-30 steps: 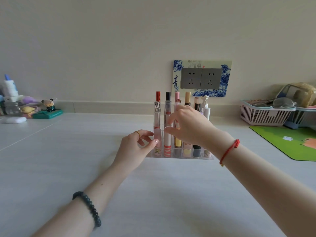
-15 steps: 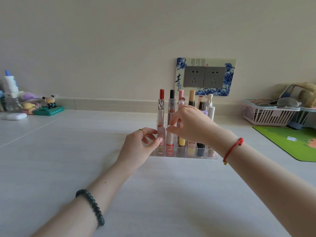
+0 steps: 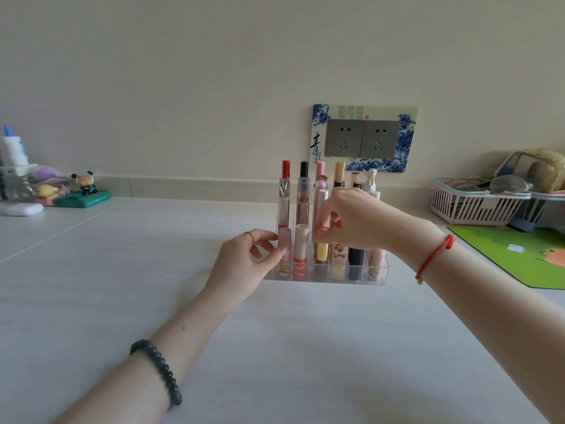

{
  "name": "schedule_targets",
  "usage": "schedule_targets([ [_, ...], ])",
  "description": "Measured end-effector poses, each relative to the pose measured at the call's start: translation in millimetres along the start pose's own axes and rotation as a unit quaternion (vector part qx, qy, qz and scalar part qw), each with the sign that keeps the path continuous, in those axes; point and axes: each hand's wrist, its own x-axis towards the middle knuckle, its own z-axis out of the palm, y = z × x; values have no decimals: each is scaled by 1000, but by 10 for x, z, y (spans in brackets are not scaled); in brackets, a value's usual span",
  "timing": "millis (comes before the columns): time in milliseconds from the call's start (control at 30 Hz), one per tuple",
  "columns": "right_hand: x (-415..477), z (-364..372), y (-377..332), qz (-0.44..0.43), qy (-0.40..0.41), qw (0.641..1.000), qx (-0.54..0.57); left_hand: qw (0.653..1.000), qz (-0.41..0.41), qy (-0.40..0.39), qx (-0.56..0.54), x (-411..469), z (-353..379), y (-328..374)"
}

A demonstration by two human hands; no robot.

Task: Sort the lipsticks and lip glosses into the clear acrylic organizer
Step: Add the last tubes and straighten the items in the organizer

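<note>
Seating step: L hand pinches organizer at its left-front corner to steady it, R hand pinches top of gold lipstick in organizer's front row, 3rd slot from left, prob not bottomed yet, so next needs a straight push down, then release.

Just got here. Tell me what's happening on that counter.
A person is loading lipsticks and lip glosses into a clear acrylic organizer on a pale counter. The left hand grips the organizer's left front corner, thumb by a frosted pink tube. The right hand pinches the top of a gold lipstick standing in the front row. Most visible slots already hold tubes.
</note>
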Motion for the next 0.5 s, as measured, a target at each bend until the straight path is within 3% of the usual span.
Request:
schedule_targets([
  [500,59,60,41,4,-4,1000,30,1000,-6,3,7,-6,-10,11],
])
